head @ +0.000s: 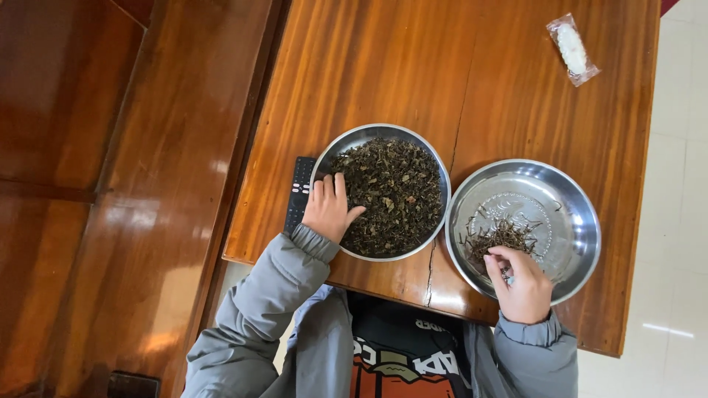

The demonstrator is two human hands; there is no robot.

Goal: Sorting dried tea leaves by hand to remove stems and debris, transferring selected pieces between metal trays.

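Wooden table: leaf-filled bowl, stem-strewn bowl.

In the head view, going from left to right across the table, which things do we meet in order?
Black remote control → left hand → metal bowl full of dried leaves → metal bowl with a few stems, the right hand over its near rim → small clear packet at the far right.

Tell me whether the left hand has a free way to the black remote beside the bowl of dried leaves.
Probably yes. The left hand rests on the bowl of dried leaves, and the remote lies uncovered on the table just outside the bowl's rim, nothing between them.
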